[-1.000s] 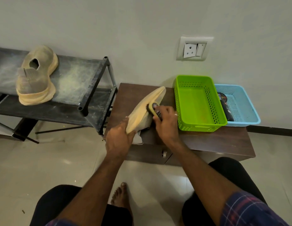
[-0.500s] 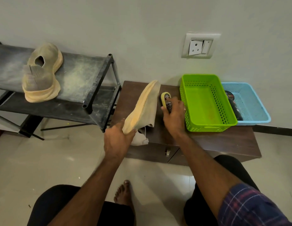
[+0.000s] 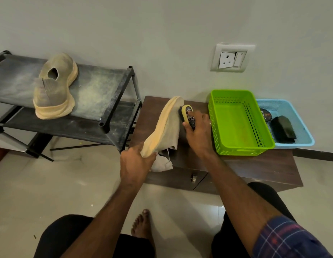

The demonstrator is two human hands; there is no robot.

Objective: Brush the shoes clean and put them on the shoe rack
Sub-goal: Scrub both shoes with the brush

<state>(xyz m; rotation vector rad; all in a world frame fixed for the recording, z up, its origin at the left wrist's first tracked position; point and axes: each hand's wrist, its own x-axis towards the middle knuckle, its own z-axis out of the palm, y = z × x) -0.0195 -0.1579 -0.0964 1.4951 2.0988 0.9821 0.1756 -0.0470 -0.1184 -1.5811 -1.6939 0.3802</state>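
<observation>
- Head view: left hand [image 3: 136, 162] gripped the heel end of a beige shoe [image 3: 164, 127], fingers curled round the orange-tinted sole edge; shoe was tilted on its side, toe toward 12 o'clock, over the left part of the dark brown worktop [image 3: 254, 164].
- Right hand [image 3: 198, 133] gripped a yellow-backed shoe brush [image 3: 187, 114], fingers wrapped round it; dark bristles touched the shoe's fabric upper near the toe.
- A pale cloth or insole piece [image 3: 162, 163] hung below the shoe's heel at the worktop's front edge; cannot tell which.
- Second shoe [image 3: 54, 86], dusty, sat upright on the top shelf of the black shoe rack [image 3: 113, 101], at about 10 o'clock from the held shoe, well apart.
- Green basket [image 3: 241, 149] stood on the worktop at 3 o'clock from the brush, just beside the right hand.
- Blue basket [image 3: 307, 140] touched the green one's far right side; it held a round tin [image 3: 265, 114] and a black brush-like item [image 3: 282, 129].
- Wall socket [image 3: 231, 57] was at 1 o'clock above the worktop.
- Person's bare foot [image 3: 141, 224] rested on the tiled floor at 6 o'clock.
</observation>
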